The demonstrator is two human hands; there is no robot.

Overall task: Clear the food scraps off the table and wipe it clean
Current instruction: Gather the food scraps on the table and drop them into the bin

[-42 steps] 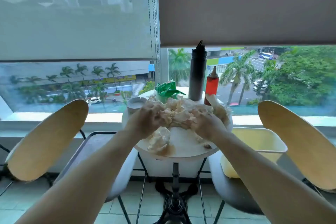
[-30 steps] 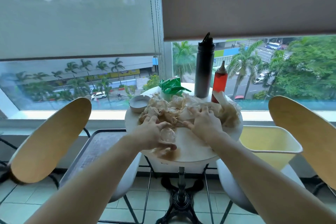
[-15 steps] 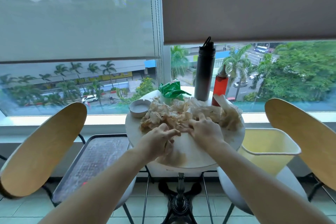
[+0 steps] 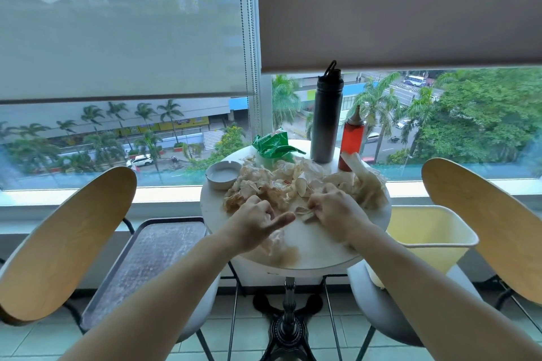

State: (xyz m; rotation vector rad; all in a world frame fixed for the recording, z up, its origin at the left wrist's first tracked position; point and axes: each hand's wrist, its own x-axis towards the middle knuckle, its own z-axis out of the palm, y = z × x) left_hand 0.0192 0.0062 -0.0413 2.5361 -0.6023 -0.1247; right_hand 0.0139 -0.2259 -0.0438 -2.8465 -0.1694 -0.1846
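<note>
Gathering step: your right hand [image 4: 337, 209] pinches scraps [image 4: 281, 184], left hand [image 4: 252, 224] curled; next, carry them to the bin [image 4: 434, 231] at 3 o'clock.

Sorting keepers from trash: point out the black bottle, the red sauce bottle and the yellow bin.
black bottle [image 4: 326, 123], head view, middle of its body.
red sauce bottle [image 4: 351, 141], head view, its red body.
yellow bin [image 4: 422, 231], head view, bare inner wall.

Crumpled pale scraps [image 4: 281, 182] heaped across the round white table [image 4: 319, 252].
</note>
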